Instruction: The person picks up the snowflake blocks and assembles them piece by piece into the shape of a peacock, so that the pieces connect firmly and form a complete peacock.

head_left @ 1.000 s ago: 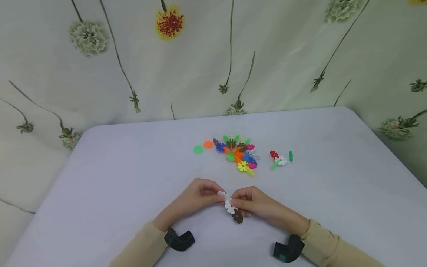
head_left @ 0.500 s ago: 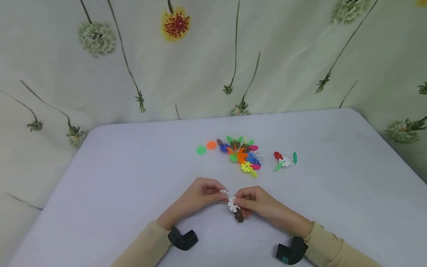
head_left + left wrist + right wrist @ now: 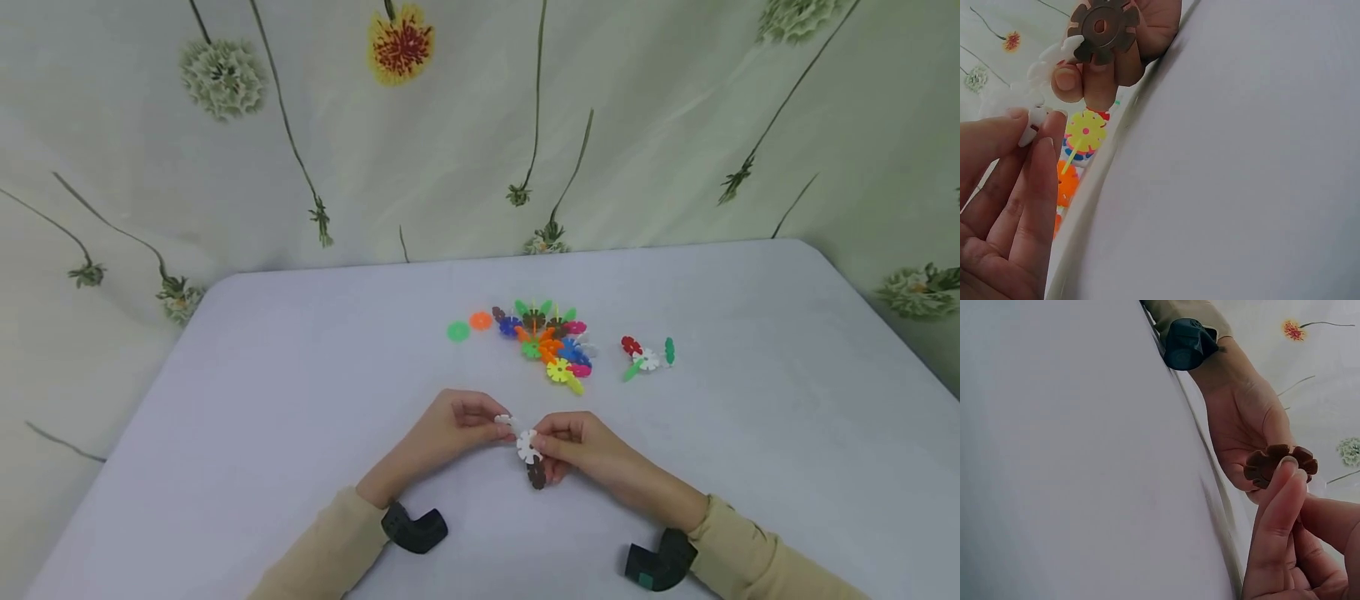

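Between thumb and fingertips, my left hand (image 3: pixel 467 423) pinches a white notched flower disc (image 3: pixel 505 420). My right hand (image 3: pixel 581 443) pinches a second white flower disc (image 3: pixel 528 447), and a brown flower disc (image 3: pixel 536 476) is slotted onto its lower end. In the left wrist view the brown disc (image 3: pixel 1102 28) faces the camera, with white pieces (image 3: pixel 1047 62) running from it toward the left fingertips. Whether the two held white discs are joined cannot be told. The right wrist view shows the brown disc (image 3: pixel 1279 465) partly behind the right fingertips.
Beyond the hands lies a cluster of joined multicoloured flower discs (image 3: pixel 547 343). Left of it lie a green disc (image 3: pixel 458 332) and an orange disc (image 3: pixel 481 321). A smaller red, white and green group (image 3: pixel 642 359) lies to the right. Floral cloth (image 3: pixel 450 150) hangs behind the white table (image 3: pixel 300 350).
Both hands keep their pinch. The right hand has shifted slightly away from the left, and the white and brown discs have turned more upright. The whole head view has shifted a little.
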Action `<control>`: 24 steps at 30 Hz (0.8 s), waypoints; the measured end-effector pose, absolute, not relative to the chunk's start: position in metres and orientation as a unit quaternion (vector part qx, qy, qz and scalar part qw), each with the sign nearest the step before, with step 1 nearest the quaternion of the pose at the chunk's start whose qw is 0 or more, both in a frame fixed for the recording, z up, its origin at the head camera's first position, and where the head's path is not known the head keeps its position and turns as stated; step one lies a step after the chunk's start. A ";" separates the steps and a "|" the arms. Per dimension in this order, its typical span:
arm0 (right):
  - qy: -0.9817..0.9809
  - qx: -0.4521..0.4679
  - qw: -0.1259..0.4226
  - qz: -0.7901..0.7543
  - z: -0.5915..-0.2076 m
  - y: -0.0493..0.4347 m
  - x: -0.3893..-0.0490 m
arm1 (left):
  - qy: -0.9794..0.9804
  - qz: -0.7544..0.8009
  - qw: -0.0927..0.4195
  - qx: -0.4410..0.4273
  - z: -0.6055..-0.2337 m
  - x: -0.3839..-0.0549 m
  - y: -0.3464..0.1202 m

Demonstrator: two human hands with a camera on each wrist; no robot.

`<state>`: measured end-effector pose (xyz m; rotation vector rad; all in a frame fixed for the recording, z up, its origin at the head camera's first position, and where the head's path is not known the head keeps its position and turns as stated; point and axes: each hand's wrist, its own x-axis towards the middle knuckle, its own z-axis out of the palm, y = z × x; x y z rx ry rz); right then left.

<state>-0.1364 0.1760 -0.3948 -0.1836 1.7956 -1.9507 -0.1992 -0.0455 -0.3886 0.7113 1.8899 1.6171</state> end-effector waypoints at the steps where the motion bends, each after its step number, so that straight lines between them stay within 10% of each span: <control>1: 0.656 -0.064 0.240 -0.713 -0.394 0.176 -0.136 | 0.704 0.599 0.271 0.267 -0.388 -0.199 -0.045; 24: 0.645 -0.042 0.240 -0.724 -0.393 0.174 -0.134 | 0.730 0.557 0.226 0.326 -0.387 -0.198 -0.045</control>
